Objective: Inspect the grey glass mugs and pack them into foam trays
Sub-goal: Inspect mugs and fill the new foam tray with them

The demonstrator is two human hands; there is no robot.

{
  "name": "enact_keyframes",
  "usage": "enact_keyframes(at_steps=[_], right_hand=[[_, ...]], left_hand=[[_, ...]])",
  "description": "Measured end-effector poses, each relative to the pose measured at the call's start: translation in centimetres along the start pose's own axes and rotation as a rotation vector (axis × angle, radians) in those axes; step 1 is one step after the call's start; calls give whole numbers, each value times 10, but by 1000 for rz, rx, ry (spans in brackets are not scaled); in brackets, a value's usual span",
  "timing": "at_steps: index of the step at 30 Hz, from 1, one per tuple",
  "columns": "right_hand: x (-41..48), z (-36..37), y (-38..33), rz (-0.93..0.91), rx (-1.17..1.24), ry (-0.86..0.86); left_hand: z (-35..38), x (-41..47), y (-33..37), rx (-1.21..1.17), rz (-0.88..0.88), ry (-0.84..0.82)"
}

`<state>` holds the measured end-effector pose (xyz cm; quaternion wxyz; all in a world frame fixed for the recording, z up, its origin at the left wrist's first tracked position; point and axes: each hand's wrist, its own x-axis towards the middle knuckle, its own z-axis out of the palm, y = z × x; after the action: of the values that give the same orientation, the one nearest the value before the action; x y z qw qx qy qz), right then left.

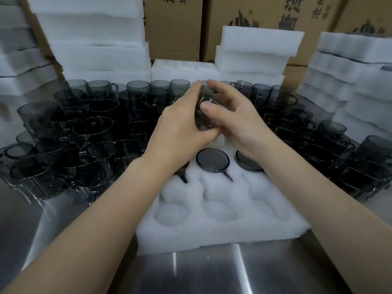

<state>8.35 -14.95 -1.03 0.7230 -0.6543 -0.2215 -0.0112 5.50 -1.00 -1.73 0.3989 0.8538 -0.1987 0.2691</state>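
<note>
Packing corner with cardboard boxes [174, 26] and foam stacks [93, 37] behind a shiny steel worktop [203, 272]. Both hands meet over the middle: the left hand [180, 128] cups the grey mug [206, 107] from its side, the right hand [235, 117] wraps the other side, thumb pressed on the glass. It's blurry, so I can't tell which way the mug is tilted.

Just below the hands sits the foam tray [222, 228], with packed mugs [212, 159] base-up in the far pockets and the near row empty. Loose mugs [93, 128] crowd either side.

My take: check rim and handle for chips, then seat it upside down with the handle in its slot, keeping clear of the neighbours.
</note>
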Motion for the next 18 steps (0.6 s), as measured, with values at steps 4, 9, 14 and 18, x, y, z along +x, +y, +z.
enact_keyframes(at_steps=[4, 9, 14, 18], right_hand=[[-2, 0, 1, 41, 45, -100], [-4, -2, -2, 83, 73, -103], [0, -3, -2, 157, 129, -111], [2, -7, -1, 204, 192, -119]], left_hand=[[-2, -4, 0, -54, 45, 26], [-4, -4, -2, -60, 69, -1], [-2, -3, -3, -48, 94, -2], [-2, -3, -5, -52, 126, 1]])
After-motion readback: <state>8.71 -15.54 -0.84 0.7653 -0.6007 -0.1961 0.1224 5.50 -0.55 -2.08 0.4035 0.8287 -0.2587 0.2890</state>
